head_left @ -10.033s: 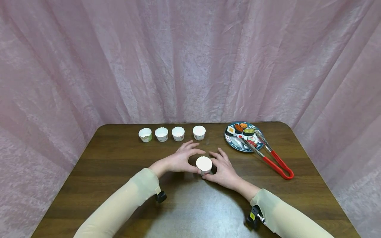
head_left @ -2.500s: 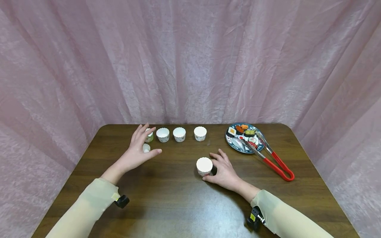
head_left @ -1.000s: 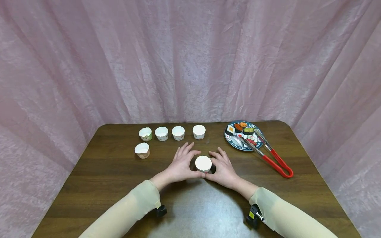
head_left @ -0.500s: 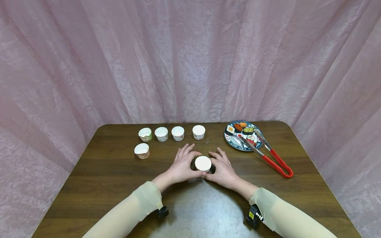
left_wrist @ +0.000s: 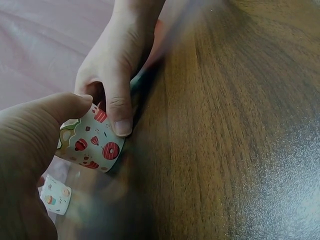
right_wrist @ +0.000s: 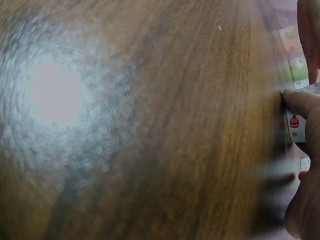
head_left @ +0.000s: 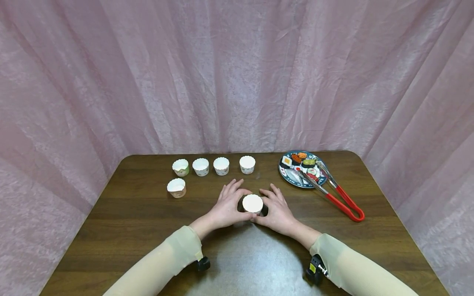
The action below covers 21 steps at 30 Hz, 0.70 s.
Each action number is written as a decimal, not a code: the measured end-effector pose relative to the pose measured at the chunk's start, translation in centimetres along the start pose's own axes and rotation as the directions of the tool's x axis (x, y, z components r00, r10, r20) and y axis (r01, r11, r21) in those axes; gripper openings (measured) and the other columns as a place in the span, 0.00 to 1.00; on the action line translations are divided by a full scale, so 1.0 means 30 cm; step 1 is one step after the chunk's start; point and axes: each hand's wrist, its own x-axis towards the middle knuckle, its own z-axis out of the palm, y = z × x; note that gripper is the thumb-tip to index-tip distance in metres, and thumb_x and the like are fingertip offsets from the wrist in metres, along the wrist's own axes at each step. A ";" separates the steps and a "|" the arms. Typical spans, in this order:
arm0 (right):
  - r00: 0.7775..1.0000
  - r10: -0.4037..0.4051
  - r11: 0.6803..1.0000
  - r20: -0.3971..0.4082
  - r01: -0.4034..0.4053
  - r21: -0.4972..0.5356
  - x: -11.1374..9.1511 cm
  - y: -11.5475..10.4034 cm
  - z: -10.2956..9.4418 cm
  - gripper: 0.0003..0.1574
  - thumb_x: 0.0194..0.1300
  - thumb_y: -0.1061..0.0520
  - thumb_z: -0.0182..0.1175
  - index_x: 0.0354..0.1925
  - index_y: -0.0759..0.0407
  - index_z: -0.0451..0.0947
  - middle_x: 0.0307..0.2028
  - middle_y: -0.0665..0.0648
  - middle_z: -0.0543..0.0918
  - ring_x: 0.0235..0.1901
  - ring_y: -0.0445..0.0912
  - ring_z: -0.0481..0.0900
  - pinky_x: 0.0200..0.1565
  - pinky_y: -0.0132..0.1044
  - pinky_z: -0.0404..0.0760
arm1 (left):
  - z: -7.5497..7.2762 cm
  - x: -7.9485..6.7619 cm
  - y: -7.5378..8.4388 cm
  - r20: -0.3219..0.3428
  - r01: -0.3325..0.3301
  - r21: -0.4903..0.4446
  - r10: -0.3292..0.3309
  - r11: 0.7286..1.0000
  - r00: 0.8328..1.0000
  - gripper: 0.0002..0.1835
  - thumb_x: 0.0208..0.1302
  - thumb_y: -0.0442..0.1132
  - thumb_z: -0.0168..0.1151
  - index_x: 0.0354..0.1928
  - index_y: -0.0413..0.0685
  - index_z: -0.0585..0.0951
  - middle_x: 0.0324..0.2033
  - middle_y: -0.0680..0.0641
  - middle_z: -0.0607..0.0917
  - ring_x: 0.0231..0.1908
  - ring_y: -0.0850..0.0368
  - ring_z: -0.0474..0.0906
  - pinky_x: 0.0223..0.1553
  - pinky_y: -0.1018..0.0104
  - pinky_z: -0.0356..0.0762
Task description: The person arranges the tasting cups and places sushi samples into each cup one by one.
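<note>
Near the table's middle, both hands hold a small stack of nested paper baking cups (head_left: 252,204), white inside with a scalloped rim. My left hand (head_left: 226,209) has its thumb at the rim and its fingers curved round the far left side. Opposite, my right hand (head_left: 278,213) grips the stack low down, thumb in front. The left wrist view shows the outer cup (left_wrist: 95,142) printed with red sweets; a green and yellow patterned cup (left_wrist: 65,135) sticks out above its rim. Standing apart on the left is a brown-patterned baking cup (head_left: 177,188).
Several baking cups (head_left: 221,166) stand in a row along the back of the wooden table (head_left: 140,230). At the back right is a blue-rimmed plate (head_left: 283,174) with sushi pieces. Red-handled tongs (head_left: 344,205) lie across it, handle toward the front right.
The brown-patterned cup has come to stand before the back row's left end, where the left hand was 2.5 s ago. That hand has returned to the stack; the right hand has stayed there.
</note>
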 end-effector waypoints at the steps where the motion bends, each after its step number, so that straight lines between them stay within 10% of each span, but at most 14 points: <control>1: 1.000 0.001 1.000 0.000 -0.001 0.000 -0.001 0.000 -0.001 0.35 0.55 0.36 0.74 0.54 0.55 0.85 0.71 0.60 0.71 0.78 0.63 0.44 0.71 0.70 0.46 | 0.001 0.000 0.000 -0.002 -0.002 0.000 0.002 1.000 1.000 0.34 0.54 0.59 0.77 0.60 0.56 0.79 0.77 0.37 0.59 0.78 0.36 0.44 0.73 0.33 0.38; 21: 1.000 -0.006 1.000 -0.020 0.006 0.001 -0.003 -0.005 0.000 0.42 0.52 0.38 0.77 0.58 0.59 0.83 0.70 0.61 0.72 0.78 0.63 0.46 0.73 0.67 0.46 | -0.005 0.002 0.004 -0.044 -0.021 -0.021 0.020 1.000 0.999 0.32 0.56 0.60 0.75 0.60 0.56 0.80 0.77 0.41 0.59 0.79 0.42 0.42 0.73 0.34 0.38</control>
